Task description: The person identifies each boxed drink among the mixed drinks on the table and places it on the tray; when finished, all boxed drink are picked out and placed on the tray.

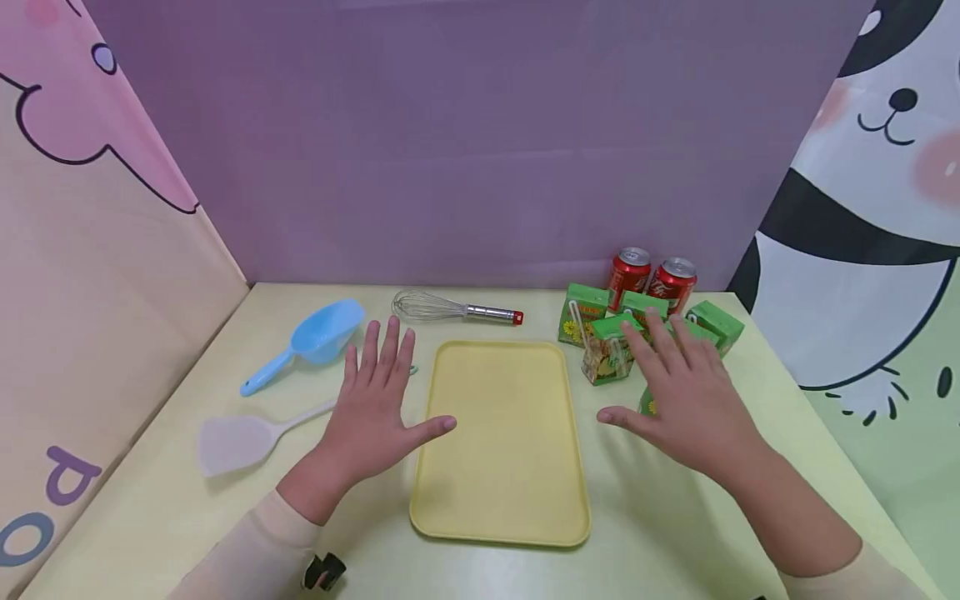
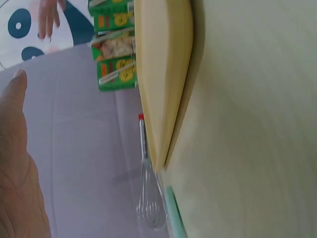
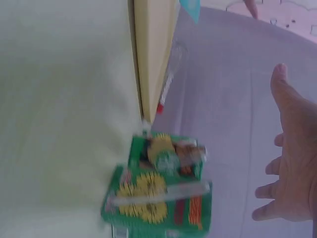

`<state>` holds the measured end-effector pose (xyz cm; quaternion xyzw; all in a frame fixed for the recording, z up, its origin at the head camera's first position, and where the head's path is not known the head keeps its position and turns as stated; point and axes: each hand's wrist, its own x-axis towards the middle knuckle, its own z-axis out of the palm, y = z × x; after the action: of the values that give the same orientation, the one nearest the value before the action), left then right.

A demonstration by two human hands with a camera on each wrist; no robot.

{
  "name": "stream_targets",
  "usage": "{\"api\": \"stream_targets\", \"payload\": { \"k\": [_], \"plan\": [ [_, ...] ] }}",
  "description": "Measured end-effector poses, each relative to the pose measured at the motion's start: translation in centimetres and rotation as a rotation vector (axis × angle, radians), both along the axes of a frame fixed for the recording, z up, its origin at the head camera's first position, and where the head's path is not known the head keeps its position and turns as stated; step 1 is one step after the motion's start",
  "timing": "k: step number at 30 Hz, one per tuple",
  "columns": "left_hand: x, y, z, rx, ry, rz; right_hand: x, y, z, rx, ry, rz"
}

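Observation:
My left hand [image 1: 367, 425] hovers with spread fingers between a pale spatula [image 1: 236, 442] and a yellow tray [image 1: 498, 442], covering part of the spatula's handle. On the other side, my right hand [image 1: 686, 408] is also spread, held in the air in front of several green drink cartons [image 1: 607, 354] with straws. It hides some of those cartons from the head view. Neither hand holds anything. In the right wrist view, the cartons [image 3: 158, 198] stand apart from the hand [image 3: 297, 163], beside the tray's end.
A blue scoop [image 1: 326, 333] lies at the back left. Behind the tray lies a whisk [image 1: 491, 313] with a metal handle and red end. Two red soda cans [image 1: 630, 271] stand behind the cartons, near the purple backdrop [image 1: 480, 150]. Printed cloth walls flank the table.

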<state>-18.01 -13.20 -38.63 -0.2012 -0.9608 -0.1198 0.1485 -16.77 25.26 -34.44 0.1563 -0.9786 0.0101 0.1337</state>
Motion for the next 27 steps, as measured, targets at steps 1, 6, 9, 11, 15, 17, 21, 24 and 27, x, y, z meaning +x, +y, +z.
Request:
{"api": "stream_targets", "payload": {
  "k": [1,6,9,11,15,17,21,24,27],
  "plan": [
    [0.0,-0.3,0.2,0.008,-0.010,-0.002,0.0,0.6,0.3,0.000,-0.005,-0.010],
    [0.5,-1.2,0.4,0.152,-0.237,-0.042,-0.2,3.5,1.6,-0.025,-0.081,-0.079],
    [1.2,-1.3,-0.3,0.291,-0.449,-0.053,-0.5,5.0,1.5,-0.057,-0.159,-0.128],
    [1.9,-1.3,-0.9,0.326,-0.574,-0.046,-0.7,5.8,1.1,-0.064,-0.217,-0.145],
    [3.1,-1.3,-2.2,0.243,-0.714,-0.039,-1.6,6.8,0.2,-0.093,-0.311,-0.141],
    [3.6,-1.3,-2.6,0.207,-0.733,-0.051,-2.2,7.1,-0.3,-0.110,-0.352,-0.138],
    [4.1,-1.0,-3.0,0.129,-0.712,-0.072,-3.0,7.6,-1.1,-0.165,-0.389,-0.138],
    [4.3,-0.7,-3.1,0.086,-0.695,-0.088,-3.3,7.8,-1.2,-0.208,-0.388,-0.139],
    [4.3,-0.7,-3.2,0.059,-0.685,-0.101,-3.4,7.6,-1.1,-0.245,-0.392,-0.142]
  ]
}}
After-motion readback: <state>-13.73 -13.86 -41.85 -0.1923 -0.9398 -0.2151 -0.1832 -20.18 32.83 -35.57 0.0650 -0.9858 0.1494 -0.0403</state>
